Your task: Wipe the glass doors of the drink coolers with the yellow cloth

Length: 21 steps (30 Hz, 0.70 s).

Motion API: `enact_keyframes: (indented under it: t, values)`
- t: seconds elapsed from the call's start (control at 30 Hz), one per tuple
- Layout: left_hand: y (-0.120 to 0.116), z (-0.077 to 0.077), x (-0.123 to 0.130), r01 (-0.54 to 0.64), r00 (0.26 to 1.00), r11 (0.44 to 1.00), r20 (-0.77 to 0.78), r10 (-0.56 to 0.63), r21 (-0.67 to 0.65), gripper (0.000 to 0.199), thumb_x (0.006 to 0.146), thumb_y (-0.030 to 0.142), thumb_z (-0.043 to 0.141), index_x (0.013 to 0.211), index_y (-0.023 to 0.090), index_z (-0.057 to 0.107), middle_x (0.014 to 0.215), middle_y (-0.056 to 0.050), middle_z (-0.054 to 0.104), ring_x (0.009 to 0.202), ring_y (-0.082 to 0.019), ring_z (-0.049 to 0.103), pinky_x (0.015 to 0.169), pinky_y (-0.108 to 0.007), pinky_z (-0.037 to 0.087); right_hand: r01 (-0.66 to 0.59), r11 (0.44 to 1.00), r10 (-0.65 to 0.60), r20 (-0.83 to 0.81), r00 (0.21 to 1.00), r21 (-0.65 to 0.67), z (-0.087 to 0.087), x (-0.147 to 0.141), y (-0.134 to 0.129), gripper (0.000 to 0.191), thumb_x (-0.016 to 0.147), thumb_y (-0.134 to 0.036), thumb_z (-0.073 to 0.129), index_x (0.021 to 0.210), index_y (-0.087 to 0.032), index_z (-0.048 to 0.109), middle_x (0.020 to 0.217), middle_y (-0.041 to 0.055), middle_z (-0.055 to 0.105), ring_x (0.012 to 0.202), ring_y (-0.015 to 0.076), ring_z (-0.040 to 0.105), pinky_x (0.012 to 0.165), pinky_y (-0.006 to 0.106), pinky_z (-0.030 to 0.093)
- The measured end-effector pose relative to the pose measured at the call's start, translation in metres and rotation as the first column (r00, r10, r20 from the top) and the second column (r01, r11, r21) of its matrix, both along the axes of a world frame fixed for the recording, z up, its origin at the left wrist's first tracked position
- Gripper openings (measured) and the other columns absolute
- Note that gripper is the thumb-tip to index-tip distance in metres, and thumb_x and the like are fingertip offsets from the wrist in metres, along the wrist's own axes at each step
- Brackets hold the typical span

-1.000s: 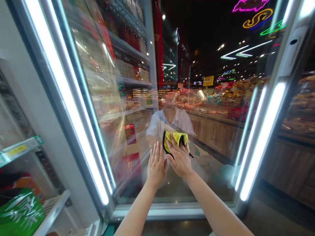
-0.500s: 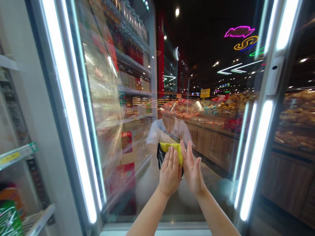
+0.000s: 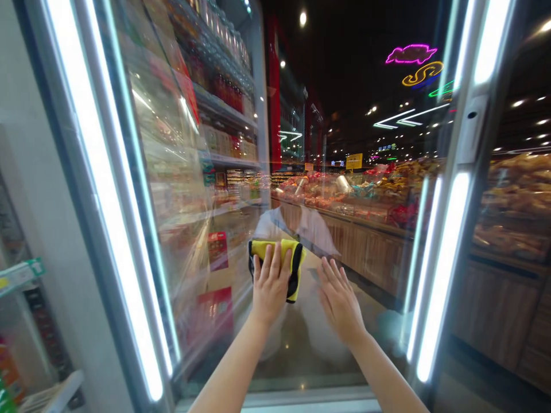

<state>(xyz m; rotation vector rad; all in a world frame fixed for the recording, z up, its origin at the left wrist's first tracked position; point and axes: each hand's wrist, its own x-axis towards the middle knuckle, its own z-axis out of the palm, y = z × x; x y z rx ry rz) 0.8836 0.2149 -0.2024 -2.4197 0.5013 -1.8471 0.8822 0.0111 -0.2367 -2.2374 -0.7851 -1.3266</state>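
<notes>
A yellow cloth with black edging (image 3: 297,269) lies flat against the glass door (image 3: 301,344). My left hand (image 3: 270,281) presses on it, palm toward the glass and fingers spread over the cloth. To the right, my right hand (image 3: 341,298) is held up near the glass with its fingers stretched out and nothing in it. A gap separates it from the cloth. Faint in the pane shows a reflection of a person in a white top (image 3: 316,226).
Bright light strips (image 3: 103,172) run down the left of the door, and others (image 3: 445,275) down the right. A shelf edge (image 3: 21,275) with packets juts out at the far left. Beyond or reflected in the glass are bottle shelves and a long wooden counter (image 3: 374,246) with goods.
My left hand and the cloth have moved left, and its fingers have spread. My right hand has turned and is now apart from the cloth. The view has shifted slightly.
</notes>
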Motion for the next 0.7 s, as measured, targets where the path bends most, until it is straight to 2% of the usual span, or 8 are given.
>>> enact_keyframes:
  t: [0.07, 0.17, 0.27, 0.37, 0.47, 0.53, 0.6, 0.7]
  values:
    - [-0.007, -0.011, -0.002, 0.015, 0.999, 1.000, -0.028, -0.016, -0.016, 0.070, 0.095, 0.017, 0.056, 0.160, 0.024, 0.033, 0.164, -0.007, 0.037, 0.159, -0.032, 0.005, 0.129, -0.058, 0.001, 0.134, 0.986, -0.130, 0.046, 0.990, -0.096, -0.004, 0.002, 0.004, 0.064, 0.104, -0.020, 0.042, 0.164, -0.025, 0.021, 0.166, 0.0091, 0.034, 0.155, 0.0290, 0.030, 0.123, 0.057, 0.034]
    - [-0.019, -0.017, 0.001, 0.070, 0.997, 0.997, -0.028, -0.071, -0.023, 0.064, 0.094, 0.031, 0.064, 0.155, 0.029, 0.044, 0.162, -0.004, 0.041, 0.159, -0.034, -0.002, 0.127, -0.063, -0.007, 0.246, 0.956, -0.234, 0.093, 0.968, -0.158, -0.011, 0.003, 0.008, 0.065, 0.102, -0.015, 0.042, 0.164, -0.024, 0.023, 0.165, 0.0093, 0.036, 0.153, 0.0284, 0.035, 0.123, 0.053, 0.034]
    - [-0.011, 0.003, 0.007, 0.090, 0.996, 0.996, 0.003, -0.090, 0.009, 0.061, 0.093, 0.039, 0.065, 0.152, 0.036, 0.048, 0.162, -0.005, 0.043, 0.159, -0.033, 0.008, 0.124, -0.066, -0.010, 0.291, 0.939, -0.276, 0.101, 0.956, -0.182, -0.013, 0.003, 0.007, 0.069, 0.101, -0.012, 0.042, 0.164, -0.024, 0.017, 0.165, 0.0087, 0.035, 0.152, 0.0270, 0.036, 0.124, 0.051, 0.032]
    - [0.015, 0.022, 0.006, 0.013, 1.000, 0.994, 0.029, -0.010, -0.108, 0.062, 0.092, 0.034, 0.068, 0.150, 0.039, 0.049, 0.167, -0.007, 0.032, 0.159, -0.036, 0.013, 0.121, -0.071, -0.009, 0.309, 0.929, -0.293, 0.107, 0.950, -0.201, -0.013, 0.003, 0.005, 0.075, 0.100, -0.013, 0.044, 0.165, -0.024, 0.008, 0.166, 0.0095, 0.033, 0.151, 0.0273, 0.037, 0.124, 0.051, 0.032]
    - [0.029, 0.001, -0.002, -0.044, 0.998, 0.973, 0.022, 0.051, -0.226, 0.059, 0.092, 0.031, 0.068, 0.149, 0.034, 0.053, 0.170, -0.011, 0.025, 0.159, -0.038, 0.010, 0.122, -0.071, -0.005, 0.323, 0.924, -0.308, 0.101, 0.946, -0.205, -0.014, 0.002, 0.007, 0.078, 0.100, -0.015, 0.045, 0.165, -0.022, 0.001, 0.166, 0.0112, 0.032, 0.151, 0.0299, 0.038, 0.122, 0.054, 0.033]
    - [0.022, -0.027, -0.007, -0.024, 1.000, 0.979, -0.011, 0.022, -0.200, 0.056, 0.092, 0.029, 0.067, 0.147, 0.032, 0.056, 0.168, -0.012, 0.031, 0.159, -0.036, 0.011, 0.124, -0.067, -0.004, 0.330, 0.923, -0.316, 0.100, 0.943, -0.198, -0.015, 0.001, 0.010, 0.079, 0.101, -0.015, 0.044, 0.164, -0.020, -0.001, 0.167, 0.0136, 0.029, 0.151, 0.0317, 0.037, 0.121, 0.056, 0.034]
    - [0.010, -0.047, -0.008, 0.038, 0.998, 0.996, -0.046, -0.042, -0.083, 0.054, 0.093, 0.032, 0.067, 0.146, 0.036, 0.056, 0.162, -0.010, 0.043, 0.158, -0.032, 0.021, 0.127, -0.061, -0.004, 0.334, 0.924, -0.318, 0.112, 0.941, -0.185, -0.015, 0.000, 0.013, 0.078, 0.101, -0.015, 0.043, 0.164, -0.017, -0.003, 0.167, 0.0167, 0.027, 0.152, 0.0327, 0.036, 0.121, 0.057, 0.034]
    - [0.003, -0.041, -0.003, 0.095, 0.995, 0.994, -0.042, -0.093, 0.053, 0.056, 0.095, 0.032, 0.063, 0.149, 0.042, 0.050, 0.155, -0.006, 0.053, 0.151, -0.028, 0.039, 0.127, -0.057, -0.008, 0.335, 0.926, -0.317, 0.126, 0.940, -0.173, -0.015, -0.001, 0.015, 0.074, 0.102, -0.015, 0.042, 0.165, -0.014, 0.002, 0.167, 0.0200, 0.027, 0.152, 0.0329, 0.035, 0.122, 0.057, 0.033]
